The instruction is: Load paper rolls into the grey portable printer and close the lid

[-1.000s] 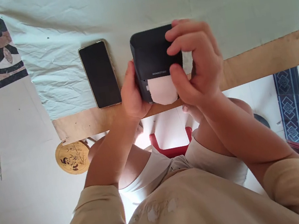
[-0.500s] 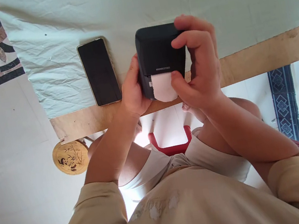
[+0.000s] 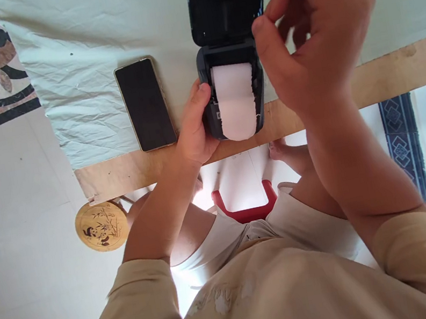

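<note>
With the black plastic flip lid point(image 3: 229, 1) standing open, I'd say the left hand point(image 3: 194, 130) has the job that counts. It holds the small, dark, boxy plastic printer point(image 3: 213, 126) closed-handed by its left side, thumb over the upper rim. It should keep that body steady, so that no pull on the lid tips it on the bare pale-wood table edge point(image 3: 129, 173) below the grip. The lid is best handled gently by its side, I think, without forcing the hinge. Fingers do well to stay off the roll of white paper point(image 3: 233, 80), which sits inside the printer just right of the left thumb, its free end reaching toward the person.

The right hand point(image 3: 312, 45) is up beyond the left grip, thumb and forefinger meeting at the lid's right edge; whether they pinch or merely brush it, I can't tell. The wrist is bent, knuckles outward, the other fingers curled in. The left forearm point(image 3: 156, 212) slants up to its grip, most fingers hidden by the printer. Just left of that grip, a black-screened phone in a pale-rimmed case point(image 3: 145, 105) lies flat on the wrinkled pale-green cloth point(image 3: 156, 16).
</note>
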The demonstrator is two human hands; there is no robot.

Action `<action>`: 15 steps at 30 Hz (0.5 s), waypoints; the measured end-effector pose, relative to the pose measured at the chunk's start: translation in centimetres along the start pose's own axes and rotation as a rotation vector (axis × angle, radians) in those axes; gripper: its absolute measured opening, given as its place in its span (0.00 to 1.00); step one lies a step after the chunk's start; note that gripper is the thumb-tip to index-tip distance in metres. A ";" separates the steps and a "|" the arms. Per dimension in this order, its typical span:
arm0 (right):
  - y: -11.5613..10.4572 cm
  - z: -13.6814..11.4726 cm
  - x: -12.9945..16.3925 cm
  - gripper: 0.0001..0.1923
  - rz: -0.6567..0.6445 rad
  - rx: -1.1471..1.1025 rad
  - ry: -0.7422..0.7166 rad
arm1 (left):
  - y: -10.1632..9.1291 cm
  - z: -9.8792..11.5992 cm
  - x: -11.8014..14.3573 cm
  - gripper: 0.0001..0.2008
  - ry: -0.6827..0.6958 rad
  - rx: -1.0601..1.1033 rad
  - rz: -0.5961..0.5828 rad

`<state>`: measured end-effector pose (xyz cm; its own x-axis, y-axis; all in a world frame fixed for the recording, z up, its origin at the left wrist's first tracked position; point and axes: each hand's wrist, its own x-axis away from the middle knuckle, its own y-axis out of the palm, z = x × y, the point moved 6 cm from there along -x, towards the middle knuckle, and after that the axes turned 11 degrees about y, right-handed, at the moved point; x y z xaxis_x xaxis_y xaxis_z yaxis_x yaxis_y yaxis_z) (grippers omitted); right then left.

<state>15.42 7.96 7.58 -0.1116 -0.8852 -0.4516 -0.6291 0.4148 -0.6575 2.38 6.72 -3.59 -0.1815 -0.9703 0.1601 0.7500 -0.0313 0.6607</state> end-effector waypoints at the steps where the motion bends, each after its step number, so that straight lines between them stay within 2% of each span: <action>1: 0.4 0.0 -0.1 0.06 -0.050 0.055 -0.001 | 0.0 -0.1 0.0 0.12 -0.017 -0.003 -0.003; 5: 2.5 -0.1 0.1 0.10 -0.404 0.400 0.056 | 0.1 0.1 -0.1 0.10 -0.050 -0.039 -0.036; 8: 3.1 0.2 0.5 0.10 -0.558 0.603 0.112 | 0.2 0.4 0.1 0.09 -0.049 -0.055 -0.059; 10: 3.2 0.2 0.6 0.10 -0.572 0.641 0.066 | 0.4 0.4 0.2 0.09 -0.056 -0.055 -0.064; 13: 3.1 0.1 0.6 0.14 -0.495 0.644 -0.029 | 0.5 0.5 0.3 0.09 -0.062 -0.037 -0.055; 15: 2.6 0.0 0.5 0.15 -0.473 0.605 -0.033 | 0.5 0.5 0.3 0.07 -0.074 -0.014 -0.051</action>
<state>13.75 8.58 5.60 0.0938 -0.9943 -0.0515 -0.0724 0.0448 -0.9964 2.34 6.58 -2.88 -0.2659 -0.9470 0.1800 0.7471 -0.0844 0.6593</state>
